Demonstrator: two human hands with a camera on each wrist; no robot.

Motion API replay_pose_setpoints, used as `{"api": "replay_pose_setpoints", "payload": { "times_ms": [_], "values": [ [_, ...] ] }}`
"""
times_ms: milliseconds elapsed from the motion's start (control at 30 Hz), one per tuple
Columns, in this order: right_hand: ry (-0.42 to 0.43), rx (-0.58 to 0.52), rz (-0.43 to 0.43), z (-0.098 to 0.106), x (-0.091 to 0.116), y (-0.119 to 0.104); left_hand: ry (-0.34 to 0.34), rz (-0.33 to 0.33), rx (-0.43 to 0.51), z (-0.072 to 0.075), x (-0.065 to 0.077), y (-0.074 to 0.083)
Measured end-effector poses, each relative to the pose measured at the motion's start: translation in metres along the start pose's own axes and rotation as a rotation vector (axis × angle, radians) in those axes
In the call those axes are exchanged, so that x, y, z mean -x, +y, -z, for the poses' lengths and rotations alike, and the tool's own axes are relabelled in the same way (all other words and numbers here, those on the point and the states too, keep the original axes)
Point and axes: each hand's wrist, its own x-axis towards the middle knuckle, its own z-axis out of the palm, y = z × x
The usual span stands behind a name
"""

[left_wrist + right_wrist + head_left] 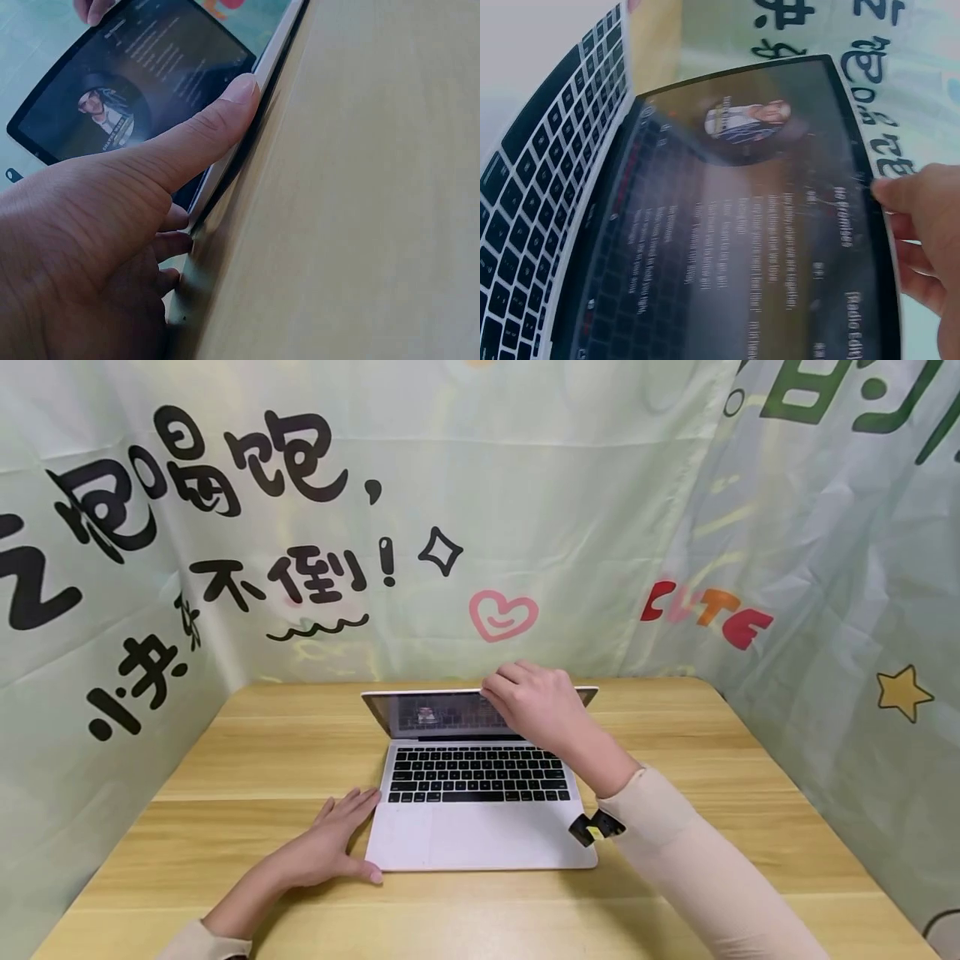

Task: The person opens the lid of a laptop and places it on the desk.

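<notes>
A silver laptop [480, 839] with black keys lies on the wooden table, its screen [727, 225] partly raised and lit with white text and a round picture. My right hand [536, 702] pinches the screen's top edge, thumb on the display side and fingers behind, as the right wrist view shows. At the laptop base's left side rests my left hand [330, 843], fingers extended along the edge. In the left wrist view its thumb [206, 131] lies straight against the base's rim. The fingertips of that hand are partly hidden by the base.
A pale printed cloth [585, 527] with dark characters and coloured drawings hangs behind and on both sides of the wooden table [285, 743]. A small black device [596, 828] is at the right sleeve's cuff, over the laptop's front right corner.
</notes>
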Motion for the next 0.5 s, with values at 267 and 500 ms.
{"api": "replay_pose_setpoints", "payload": {
  "times_ms": [267,500],
  "values": [
    [0.190,0.069,-0.084,-0.024,-0.002,0.005,-0.001,0.003,0.001,-0.001,0.001,-0.001],
    [0.280,0.154,-0.197,-0.038,-0.004,0.002,-0.004,0.005,-0.003,0.000,0.001,0.000]
  ]
}}
